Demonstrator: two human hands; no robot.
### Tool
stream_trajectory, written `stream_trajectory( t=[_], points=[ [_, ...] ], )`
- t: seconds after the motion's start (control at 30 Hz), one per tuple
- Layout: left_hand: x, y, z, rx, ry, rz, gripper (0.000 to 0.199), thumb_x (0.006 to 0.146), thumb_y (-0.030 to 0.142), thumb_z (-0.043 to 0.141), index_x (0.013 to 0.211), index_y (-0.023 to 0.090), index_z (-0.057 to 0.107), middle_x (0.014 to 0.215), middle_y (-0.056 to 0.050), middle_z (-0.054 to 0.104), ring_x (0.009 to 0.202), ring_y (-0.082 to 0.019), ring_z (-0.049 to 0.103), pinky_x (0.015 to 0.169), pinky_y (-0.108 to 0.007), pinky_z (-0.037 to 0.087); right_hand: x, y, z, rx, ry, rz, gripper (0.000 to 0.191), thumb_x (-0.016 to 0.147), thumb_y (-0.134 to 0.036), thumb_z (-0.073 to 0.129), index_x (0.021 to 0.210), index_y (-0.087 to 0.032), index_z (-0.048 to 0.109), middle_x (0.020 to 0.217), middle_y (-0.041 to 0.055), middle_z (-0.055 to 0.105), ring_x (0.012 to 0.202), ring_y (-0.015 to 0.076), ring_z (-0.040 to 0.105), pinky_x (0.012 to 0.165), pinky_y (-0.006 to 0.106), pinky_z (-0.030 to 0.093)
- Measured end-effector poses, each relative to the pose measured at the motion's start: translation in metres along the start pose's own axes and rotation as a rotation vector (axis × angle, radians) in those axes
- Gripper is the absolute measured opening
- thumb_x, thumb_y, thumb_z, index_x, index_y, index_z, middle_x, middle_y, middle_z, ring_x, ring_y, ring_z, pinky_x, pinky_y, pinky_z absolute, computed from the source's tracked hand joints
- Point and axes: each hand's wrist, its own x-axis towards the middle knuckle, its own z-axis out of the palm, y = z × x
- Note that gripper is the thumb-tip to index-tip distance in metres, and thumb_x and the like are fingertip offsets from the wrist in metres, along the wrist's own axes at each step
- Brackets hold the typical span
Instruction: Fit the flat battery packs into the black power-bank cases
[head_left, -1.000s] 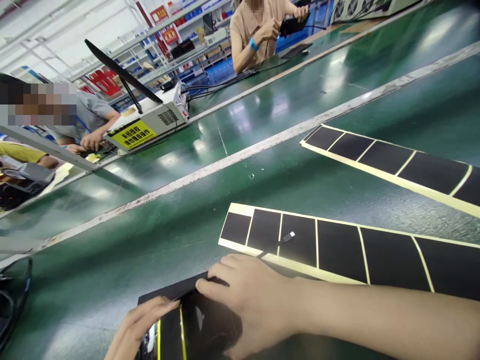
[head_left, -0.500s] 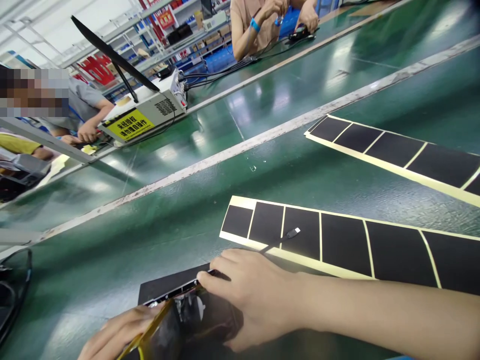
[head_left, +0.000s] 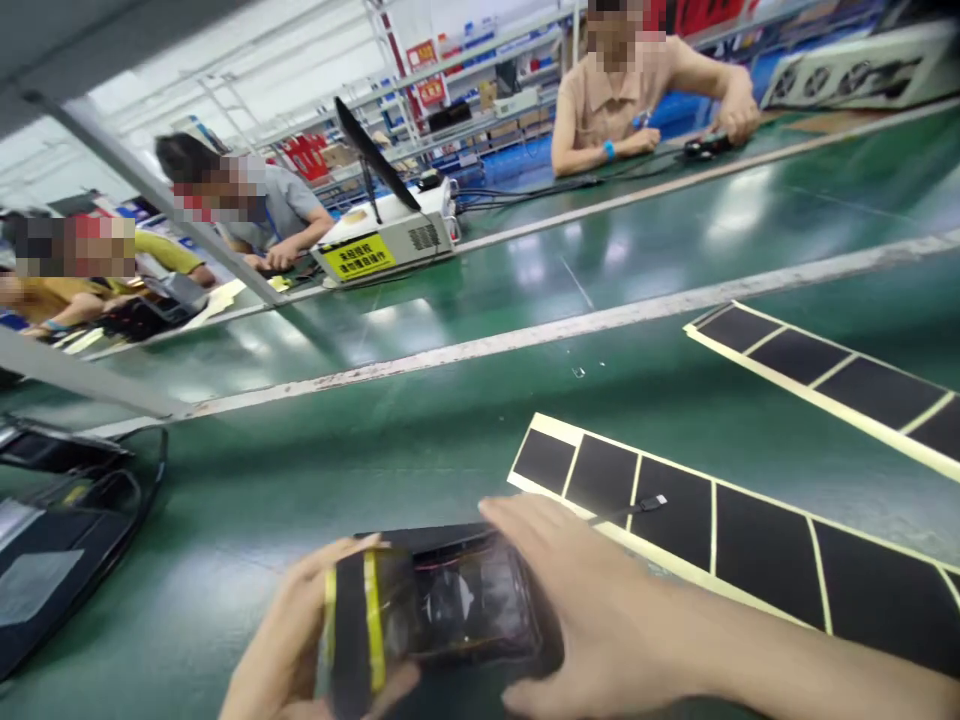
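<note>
Low in the middle lies an open black device case (head_left: 480, 600), its inside dark and shiny with thin wires, partly blurred. My right hand (head_left: 577, 600) wraps round its right side, fingers at the far edge and thumb at the near one. A black block with yellow edges (head_left: 352, 625) is gripped in my left hand (head_left: 292, 630) at the case's left end; what kind of part it is I cannot make out. Beyond my right hand, a black cable with a small metal plug (head_left: 651, 504) rests over a strip of black stickers (head_left: 675, 520) on yellowish backing.
A second sticker strip (head_left: 817, 365) lies further back right. At left are black cables and a dark flat piece (head_left: 45, 590). A pale rail (head_left: 465, 352) crosses the green bench. Across it, several people work near a white box with a screen (head_left: 390, 245).
The view has swung left and up. The yellow-edged block, tilted before, now shows its black face at the left of the case, and more of the case's inside is visible.
</note>
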Motion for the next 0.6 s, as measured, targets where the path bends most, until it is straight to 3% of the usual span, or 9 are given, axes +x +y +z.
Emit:
stream_trajectory(
  t=[0.07, 0.1, 0.17, 0.23, 0.3, 0.4, 0.53, 0.6],
  points=[
    [0.005, 0.014, 0.009, -0.063, -0.012, 0.010, 0.068, 0.076, 0.043, 0.075, 0.136, 0.031, 0.045, 0.118, -0.004, 0.063, 0.103, -0.021, 0.068, 0.087, -0.029, 0.060, 0.010, -0.023, -0.016, -0.130, 0.104, -0.031, 0.109, 0.070, -0.065, 0.066, 0.151, -0.007, 0.020, 0.148, 0.0209, 0.039, 0.134, 0.0365, 0.038, 0.099, 0.049, 0.046],
    [0.006, 0.020, 0.012, -0.105, -0.007, -0.004, 0.076, 0.075, 0.041, 0.075, 0.141, 0.031, 0.038, 0.118, -0.004, 0.065, 0.104, -0.021, 0.068, 0.088, -0.029, 0.059, 0.016, -0.035, -0.019, -0.214, 0.189, -0.094, 0.102, 0.075, -0.061, 0.063, 0.150, -0.007, 0.021, 0.148, 0.0205, 0.040, 0.134, 0.0361, 0.038, 0.098, 0.048, 0.047],
    [0.007, 0.029, 0.018, -0.196, -0.003, -0.045, 0.091, 0.074, 0.040, 0.075, 0.149, 0.031, 0.023, 0.122, -0.005, 0.066, 0.107, -0.022, 0.068, 0.088, -0.030, 0.060, 0.029, -0.057, -0.014, -0.407, 0.324, -0.236, 0.075, 0.083, -0.043, 0.058, 0.145, -0.008, 0.035, 0.139, 0.0181, 0.051, 0.127, 0.0333, 0.046, 0.098, 0.047, 0.047],
    [0.006, 0.033, 0.021, -0.246, -0.024, -0.091, 0.102, 0.072, 0.040, 0.076, 0.152, 0.033, 0.013, 0.128, -0.006, 0.064, 0.112, -0.024, 0.066, 0.090, -0.032, 0.059, 0.040, -0.069, 0.005, -0.602, 0.378, -0.333, 0.054, 0.083, -0.030, 0.054, 0.132, -0.006, 0.052, 0.123, 0.0180, 0.063, 0.116, 0.0322, 0.054, 0.095, 0.047, 0.048],
    [0.004, 0.034, 0.024, -0.265, -0.051, -0.126, 0.110, 0.071, 0.037, 0.078, 0.153, 0.033, 0.006, 0.131, -0.008, 0.062, 0.113, -0.026, 0.066, 0.093, -0.034, 0.058, 0.047, -0.071, 0.028, -0.752, 0.377, -0.346, 0.046, 0.083, -0.027, 0.051, 0.120, -0.003, 0.061, 0.108, 0.0199, 0.067, 0.104, 0.0334, 0.058, 0.091, 0.049, 0.049],
    [0.004, 0.033, 0.031, -0.291, -0.005, -0.140, 0.113, 0.071, 0.036, 0.077, 0.154, 0.030, 0.001, 0.130, -0.009, 0.063, 0.110, -0.027, 0.067, 0.092, -0.035, 0.058, 0.054, -0.065, 0.047, -0.886, 0.318, -0.320, 0.047, 0.082, -0.028, 0.050, 0.118, -0.001, 0.062, 0.092, 0.0204, 0.068, 0.089, 0.0329, 0.060, 0.083, 0.052, 0.050],
    [0.000, 0.029, 0.045, -0.319, 0.098, -0.157, 0.112, 0.075, 0.036, 0.073, 0.154, 0.028, -0.006, 0.134, -0.010, 0.060, 0.116, -0.027, 0.064, 0.094, -0.035, 0.057, 0.062, -0.061, 0.043, -0.964, 0.249, -0.343, 0.050, 0.080, -0.021, 0.048, 0.125, 0.001, 0.056, 0.076, 0.0156, 0.064, 0.067, 0.0264, 0.055, 0.063, 0.045, 0.049],
    [-0.005, 0.024, 0.045, -0.330, 0.090, -0.124, 0.110, 0.075, 0.036, 0.074, 0.154, 0.028, -0.003, 0.142, -0.012, 0.053, 0.123, -0.028, 0.059, 0.097, -0.037, 0.056, 0.062, -0.059, 0.038, -0.976, 0.254, -0.367, 0.048, 0.082, -0.019, 0.046, 0.124, 0.001, 0.055, 0.069, 0.0118, 0.062, 0.060, 0.0230, 0.052, 0.056, 0.039, 0.046]
  ],
)
